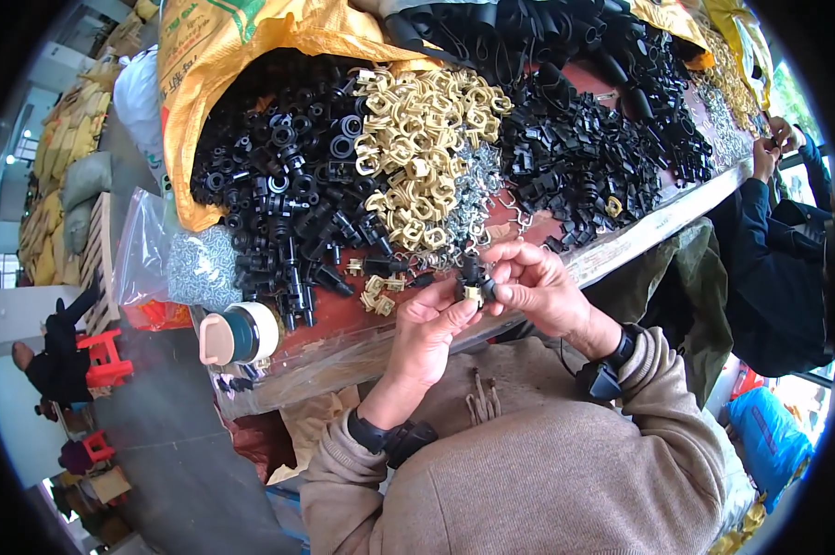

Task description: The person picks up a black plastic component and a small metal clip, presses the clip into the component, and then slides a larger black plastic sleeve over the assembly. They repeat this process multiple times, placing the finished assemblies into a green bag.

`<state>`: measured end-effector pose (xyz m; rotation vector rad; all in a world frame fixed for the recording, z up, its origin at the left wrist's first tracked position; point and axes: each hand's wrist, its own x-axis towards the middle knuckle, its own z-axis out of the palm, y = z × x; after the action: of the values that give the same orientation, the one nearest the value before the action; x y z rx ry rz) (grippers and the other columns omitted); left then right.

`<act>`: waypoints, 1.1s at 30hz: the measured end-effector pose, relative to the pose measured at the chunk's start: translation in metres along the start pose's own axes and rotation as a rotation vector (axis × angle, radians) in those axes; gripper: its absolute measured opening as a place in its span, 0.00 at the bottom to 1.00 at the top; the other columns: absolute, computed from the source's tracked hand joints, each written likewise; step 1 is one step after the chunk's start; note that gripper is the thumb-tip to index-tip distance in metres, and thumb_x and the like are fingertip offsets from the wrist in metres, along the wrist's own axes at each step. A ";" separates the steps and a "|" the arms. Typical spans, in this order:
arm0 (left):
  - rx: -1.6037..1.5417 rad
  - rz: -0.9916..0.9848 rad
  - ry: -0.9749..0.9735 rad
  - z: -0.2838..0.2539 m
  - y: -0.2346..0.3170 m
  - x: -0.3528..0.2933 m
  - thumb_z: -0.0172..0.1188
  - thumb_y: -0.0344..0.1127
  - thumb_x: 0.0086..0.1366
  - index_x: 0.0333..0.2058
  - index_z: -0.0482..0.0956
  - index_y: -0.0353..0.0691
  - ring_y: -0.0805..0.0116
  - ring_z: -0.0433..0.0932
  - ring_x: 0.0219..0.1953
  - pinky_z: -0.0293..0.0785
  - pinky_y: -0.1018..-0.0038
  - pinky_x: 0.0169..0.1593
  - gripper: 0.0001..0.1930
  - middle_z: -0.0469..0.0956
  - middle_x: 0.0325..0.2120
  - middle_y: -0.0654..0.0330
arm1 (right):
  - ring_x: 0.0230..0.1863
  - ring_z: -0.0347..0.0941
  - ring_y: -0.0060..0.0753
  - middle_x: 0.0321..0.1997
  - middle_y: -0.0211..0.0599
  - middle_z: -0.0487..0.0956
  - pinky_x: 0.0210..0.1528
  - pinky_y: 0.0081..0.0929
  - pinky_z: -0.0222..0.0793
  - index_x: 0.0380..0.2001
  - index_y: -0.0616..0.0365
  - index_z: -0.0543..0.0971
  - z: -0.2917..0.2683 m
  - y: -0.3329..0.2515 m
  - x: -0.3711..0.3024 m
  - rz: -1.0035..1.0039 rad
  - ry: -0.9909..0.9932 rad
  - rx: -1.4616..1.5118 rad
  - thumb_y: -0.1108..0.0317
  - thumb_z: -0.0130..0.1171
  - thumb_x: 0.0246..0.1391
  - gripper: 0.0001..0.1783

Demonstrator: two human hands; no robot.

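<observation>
**Black fitting (471, 269) in a two-handed fingertip grip near the front edge of the surface (329, 335)**

Nearest the viewer, a ribbed beige sweater (565, 472) filled the foreground. Beyond it, the left hand (424, 335) closed its thumb and fingers on the lower end of the fitting, where a small beige piece (473, 294) showed; the right hand (545, 291) pinched the fitting from the other side. To the left stood a teal cup (241, 333), pale at lid and base. Farther back lay black tubular parts (288, 176), beige rings (415, 139), metal hooks (477, 190) and flat black clips (575, 153), side by side in heaps. An orange sack (188, 111) bordered the black tubular parts.
</observation>
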<state>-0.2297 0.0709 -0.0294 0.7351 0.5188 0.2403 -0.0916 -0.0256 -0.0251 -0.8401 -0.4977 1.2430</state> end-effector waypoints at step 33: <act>0.197 -0.045 -0.112 -0.030 -0.010 0.015 0.48 0.35 0.60 0.45 0.66 0.34 0.77 0.72 0.28 0.71 0.81 0.33 0.16 0.73 0.29 0.61 | 0.27 0.70 0.38 0.25 0.40 0.73 0.29 0.29 0.65 0.29 0.59 0.74 -0.196 -0.143 0.131 -0.427 0.765 -1.609 0.67 0.56 0.40 0.10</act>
<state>-0.2331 0.0870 -0.0603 0.9220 0.4553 0.1058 0.1771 0.0313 -0.0475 -2.2457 -0.9419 -0.1844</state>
